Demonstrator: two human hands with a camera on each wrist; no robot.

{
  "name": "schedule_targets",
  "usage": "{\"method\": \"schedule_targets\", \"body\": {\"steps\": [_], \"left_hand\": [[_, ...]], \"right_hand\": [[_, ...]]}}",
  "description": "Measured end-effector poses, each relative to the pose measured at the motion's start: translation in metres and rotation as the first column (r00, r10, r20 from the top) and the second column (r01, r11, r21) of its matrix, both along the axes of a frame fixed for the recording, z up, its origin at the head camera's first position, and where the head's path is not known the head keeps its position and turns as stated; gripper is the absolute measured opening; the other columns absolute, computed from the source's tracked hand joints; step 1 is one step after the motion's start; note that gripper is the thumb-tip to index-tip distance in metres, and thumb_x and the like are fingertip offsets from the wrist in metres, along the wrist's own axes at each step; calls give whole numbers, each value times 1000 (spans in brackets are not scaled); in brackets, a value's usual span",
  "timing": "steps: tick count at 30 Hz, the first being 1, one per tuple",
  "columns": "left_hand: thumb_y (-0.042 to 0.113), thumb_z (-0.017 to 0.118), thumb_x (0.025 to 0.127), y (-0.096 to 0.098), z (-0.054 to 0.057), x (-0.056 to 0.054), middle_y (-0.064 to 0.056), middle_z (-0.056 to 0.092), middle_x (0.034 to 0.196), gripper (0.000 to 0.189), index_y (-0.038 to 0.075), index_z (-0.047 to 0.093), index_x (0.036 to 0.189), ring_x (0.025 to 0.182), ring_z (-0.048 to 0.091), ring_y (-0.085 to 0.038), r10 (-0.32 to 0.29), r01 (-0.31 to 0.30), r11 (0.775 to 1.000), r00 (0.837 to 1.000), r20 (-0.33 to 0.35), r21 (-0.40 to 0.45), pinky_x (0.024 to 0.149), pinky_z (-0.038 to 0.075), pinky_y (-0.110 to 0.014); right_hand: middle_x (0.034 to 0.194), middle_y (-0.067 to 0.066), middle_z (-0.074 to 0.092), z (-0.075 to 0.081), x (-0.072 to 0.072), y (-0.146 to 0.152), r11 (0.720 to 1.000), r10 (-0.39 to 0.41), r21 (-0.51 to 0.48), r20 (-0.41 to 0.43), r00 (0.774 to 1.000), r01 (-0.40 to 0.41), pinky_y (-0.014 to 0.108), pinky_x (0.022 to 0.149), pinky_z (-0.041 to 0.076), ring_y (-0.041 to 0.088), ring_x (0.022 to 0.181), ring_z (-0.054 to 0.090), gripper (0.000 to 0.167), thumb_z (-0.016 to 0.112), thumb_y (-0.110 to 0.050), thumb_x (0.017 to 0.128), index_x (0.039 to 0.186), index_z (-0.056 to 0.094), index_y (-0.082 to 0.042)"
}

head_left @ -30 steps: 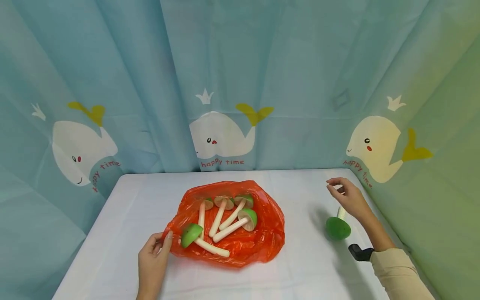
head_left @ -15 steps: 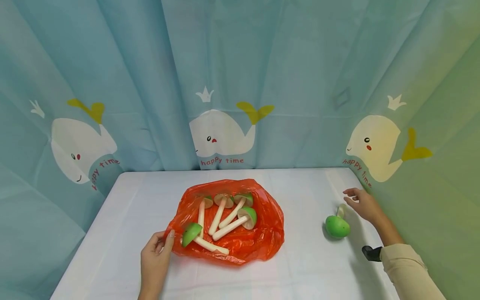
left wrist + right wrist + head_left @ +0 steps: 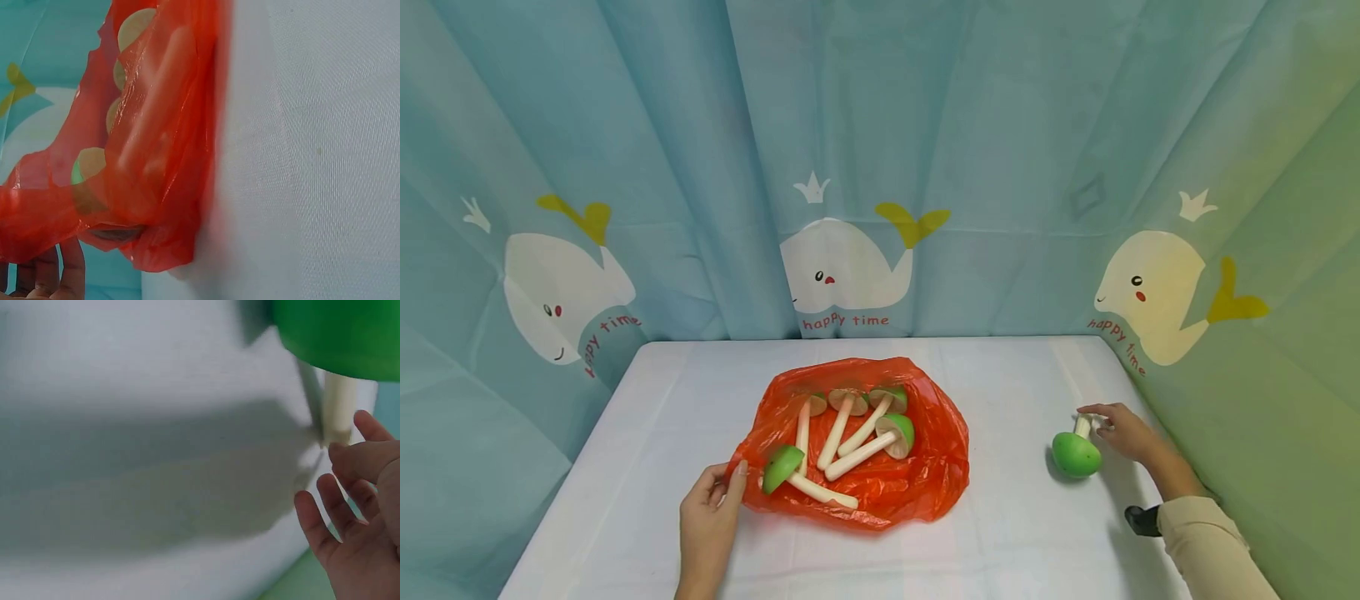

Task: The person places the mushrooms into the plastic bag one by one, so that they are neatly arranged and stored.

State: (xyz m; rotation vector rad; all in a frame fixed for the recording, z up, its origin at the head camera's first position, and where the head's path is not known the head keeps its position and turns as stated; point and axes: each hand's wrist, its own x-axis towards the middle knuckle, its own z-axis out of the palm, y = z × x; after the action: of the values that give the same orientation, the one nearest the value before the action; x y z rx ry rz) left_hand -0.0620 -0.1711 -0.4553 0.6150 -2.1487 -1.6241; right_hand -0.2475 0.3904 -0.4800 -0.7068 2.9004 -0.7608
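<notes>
My left hand (image 3: pixel 710 521) pinches the left rim of a red plastic bag (image 3: pixel 936 467), which lies spread on the table with its mouth wide. Several toy mushrooms with green caps and white stems lie in it; the nearest mushroom (image 3: pixel 784 469) has its cap close to the left fingertips. In the left wrist view, the bag (image 3: pixel 156 137) stretches above the fingers. On the right, a single green mushroom (image 3: pixel 1076 455) lies with its stem pointing away. My right hand (image 3: pixel 1131 433) is at that stem (image 3: pixel 339 406), thumb and forefinger around its end, without a plain grip.
A white cloth covers the table (image 3: pixel 992 542). Behind it hangs a blue-green curtain (image 3: pixel 1022 167) with printed whales, and its greenish side (image 3: pixel 1285 433) runs close along the table's right edge, near the right arm.
My right hand first moves right and down past the mushroom, then slightly left to its stem. The left hand still holds the bag rim, and the bag has hardly moved.
</notes>
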Motion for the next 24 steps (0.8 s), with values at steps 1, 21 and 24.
{"method": "schedule_targets", "body": {"steps": [1,21,24], "left_hand": [[20,61,93,0,0,0,-19,65,98,24,-3,62,100,77,60,-2,-1,1,1000,1000,2,2,63,50,-13],[21,61,94,0,2,2,-17,66,93,25,-3,63,99,75,58,-1,22,-22,1000,1000,10,-15,60,48,-13],[21,60,94,0,0,1,-18,65,95,26,-3,63,100,76,58,-1,20,-20,1000,1000,13,-13,61,48,-12]], "right_hand": [[101,30,60,-2,0,-1,1000,2,-3,2,1000,-2,45,68,48,34,80,55,35,55,21,72,105,61,12],[71,4,47,-13,10,-1,990,-140,-7,33,990,140,29,53,36,15,62,40,28,70,-3,82,105,60,8],[67,0,45,-12,13,-2,985,-170,-21,81,982,172,26,48,33,12,56,37,29,69,-12,85,104,60,7]]}}
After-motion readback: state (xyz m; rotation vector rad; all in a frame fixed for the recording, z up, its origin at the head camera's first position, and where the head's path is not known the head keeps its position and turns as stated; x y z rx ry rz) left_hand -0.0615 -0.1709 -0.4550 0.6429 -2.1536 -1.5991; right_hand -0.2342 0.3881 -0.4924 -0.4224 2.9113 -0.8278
